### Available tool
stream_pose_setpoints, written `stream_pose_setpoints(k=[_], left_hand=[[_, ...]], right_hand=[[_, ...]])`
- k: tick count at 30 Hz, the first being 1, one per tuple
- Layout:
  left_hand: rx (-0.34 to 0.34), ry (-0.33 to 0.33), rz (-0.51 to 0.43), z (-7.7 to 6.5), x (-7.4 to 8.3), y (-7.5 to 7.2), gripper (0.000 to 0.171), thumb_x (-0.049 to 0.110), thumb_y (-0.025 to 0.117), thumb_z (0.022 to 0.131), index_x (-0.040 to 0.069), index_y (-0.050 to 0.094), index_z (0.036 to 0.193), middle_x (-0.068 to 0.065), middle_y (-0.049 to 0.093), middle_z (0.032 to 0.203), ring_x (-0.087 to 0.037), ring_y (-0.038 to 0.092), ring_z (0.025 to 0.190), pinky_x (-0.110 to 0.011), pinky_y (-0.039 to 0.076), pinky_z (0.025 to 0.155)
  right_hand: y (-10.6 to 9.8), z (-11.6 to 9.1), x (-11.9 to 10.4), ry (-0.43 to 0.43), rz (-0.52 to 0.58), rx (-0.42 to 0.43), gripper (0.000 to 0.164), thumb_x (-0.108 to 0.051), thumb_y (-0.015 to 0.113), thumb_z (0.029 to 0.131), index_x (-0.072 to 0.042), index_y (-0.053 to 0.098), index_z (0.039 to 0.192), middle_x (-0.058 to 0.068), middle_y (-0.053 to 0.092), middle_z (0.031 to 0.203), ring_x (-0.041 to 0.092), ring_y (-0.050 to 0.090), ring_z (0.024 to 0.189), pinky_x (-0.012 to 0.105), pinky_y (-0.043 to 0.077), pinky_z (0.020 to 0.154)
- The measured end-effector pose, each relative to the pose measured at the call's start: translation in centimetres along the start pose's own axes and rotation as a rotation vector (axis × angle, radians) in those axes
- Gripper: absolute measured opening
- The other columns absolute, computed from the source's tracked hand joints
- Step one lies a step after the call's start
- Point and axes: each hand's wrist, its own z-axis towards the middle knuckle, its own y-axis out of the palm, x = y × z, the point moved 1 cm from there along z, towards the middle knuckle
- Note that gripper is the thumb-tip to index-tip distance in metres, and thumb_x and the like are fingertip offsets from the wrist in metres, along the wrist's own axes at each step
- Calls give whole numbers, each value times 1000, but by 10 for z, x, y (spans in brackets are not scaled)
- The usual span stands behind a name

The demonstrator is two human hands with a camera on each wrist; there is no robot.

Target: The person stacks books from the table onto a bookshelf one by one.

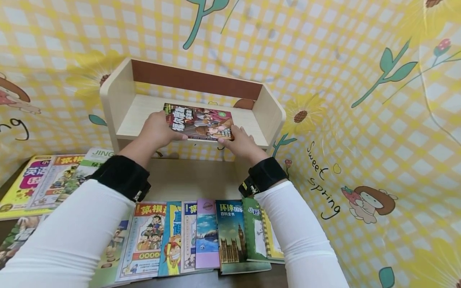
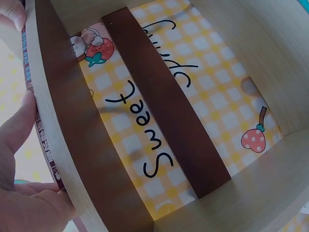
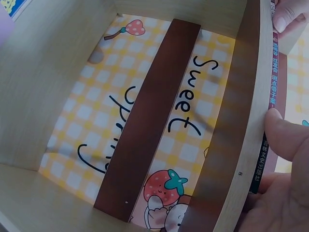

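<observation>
A book (image 1: 201, 122) with a colourful comic-style cover lies flat on the top board (image 1: 144, 112) of a small wooden shelf. Its spine runs along the board's front edge. My left hand (image 1: 157, 130) grips the book's left end, thumb at the front corner. At the other end, my right hand (image 1: 243, 143) holds it with the thumb on the front edge. In the left wrist view the book's spine (image 2: 41, 125) shows beside the thumb; in the right wrist view the spine (image 3: 271, 87) lies along the board's edge near the right thumb.
Below, several upright-facing books, including a dark teal one (image 1: 232, 236) and a purple one (image 1: 207, 236), lie in an overlapping row. More books (image 1: 54, 180) lie at the left. Side panels (image 1: 117, 96) bound the top shelf, and a brown back rail (image 1: 194, 80) crosses behind.
</observation>
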Motion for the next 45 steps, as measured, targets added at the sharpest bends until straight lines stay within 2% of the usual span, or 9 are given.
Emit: stream_pose_setpoints(k=[5, 11, 20, 24, 28, 33, 38, 41, 45], left_hand=[[15, -17, -9, 2, 0, 3, 93, 29, 78, 83, -17, 24, 143, -38, 31, 142, -49, 30, 133, -54, 30, 110], [-1, -53, -20, 4, 2, 7, 102, 30, 76, 84, -17, 10, 146, -38, 20, 148, -49, 22, 138, -53, 26, 113], [8, -21, -14, 8, 3, 8, 101, 31, 76, 84, -18, 12, 146, -38, 21, 147, -49, 23, 137, -53, 26, 112], [4, -12, -30, 9, 2, 10, 102, 30, 75, 85, -16, 8, 147, -38, 17, 149, -49, 20, 139, -54, 25, 113], [-7, 20, -20, 6, -1, 14, 105, 32, 73, 86, -14, 2, 148, -38, 9, 151, -50, 17, 139, -55, 23, 113], [35, 131, 6, -15, -6, 13, 107, 32, 76, 84, -6, 2, 152, -33, 7, 155, -49, 17, 140, -59, 22, 112], [120, 359, 67, -55, -15, 15, 105, 24, 79, 82, -2, 7, 153, -29, 11, 156, -47, 20, 140, -60, 27, 109], [191, 483, 104, -81, -22, 22, 103, 19, 81, 79, -3, 13, 153, -29, 19, 153, -48, 27, 136, -61, 34, 104], [255, 590, 114, -109, -39, 36, 103, 13, 85, 72, -2, 21, 151, -29, 28, 149, -49, 34, 131, -62, 41, 96]], right_hand=[[-2, 0, -1, 7, 27, -11, 75, -40, 51, 99, -6, 15, 155, 12, 20, 160, 27, 1, 149, 52, -2, 118], [-1, 2, 1, 42, 50, -6, 75, -39, 53, 98, -6, 15, 155, 12, 20, 160, 26, 1, 149, 50, -2, 118], [2, 6, 6, 48, -2, 62, 74, -42, 51, 98, -7, 19, 154, 10, 24, 159, 25, 4, 149, 50, 1, 118], [3, 6, 10, 39, 8, 88, 74, -43, 52, 98, -8, 19, 154, 9, 24, 159, 25, 4, 149, 50, 0, 118], [5, -4, 15, 13, 38, 127, 76, -43, 52, 98, -7, 16, 155, 9, 19, 160, 24, 2, 149, 50, -1, 118], [8, -35, 28, -88, 15, 245, 80, -41, 55, 97, -4, 13, 154, 12, 13, 161, 24, 1, 149, 48, 4, 119], [13, -83, 54, -175, 21, 350, 78, -36, 58, 97, -5, 15, 154, 11, 13, 161, 25, 4, 149, 46, 10, 119], [18, -111, 74, -153, 73, 377, 76, -33, 57, 98, -7, 14, 155, 9, 12, 161, 24, 3, 149, 50, 12, 118], [28, -142, 102, -57, 152, 396, 76, -32, 55, 99, -11, 9, 156, 5, 6, 162, 21, 0, 149, 53, 12, 117]])
